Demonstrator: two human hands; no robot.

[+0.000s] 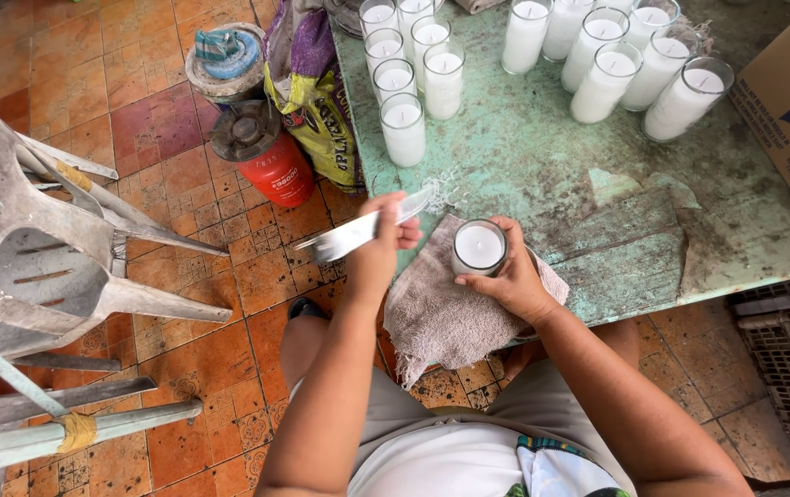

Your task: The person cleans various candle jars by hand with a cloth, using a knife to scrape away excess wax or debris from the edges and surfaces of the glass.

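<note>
Left grip (378, 241): closed around a knife (358, 235).
Right grip (510, 281): wrapped round a candle jar (479, 248) on a towel (441, 313), at the surface (551, 166) edge.

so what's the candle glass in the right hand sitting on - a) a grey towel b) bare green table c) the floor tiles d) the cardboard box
a: the right hand grips the candle glass, which stands on the grey towel draped over the edge of the green table, while the left hand holds a flat metal blade beside it.
</note>
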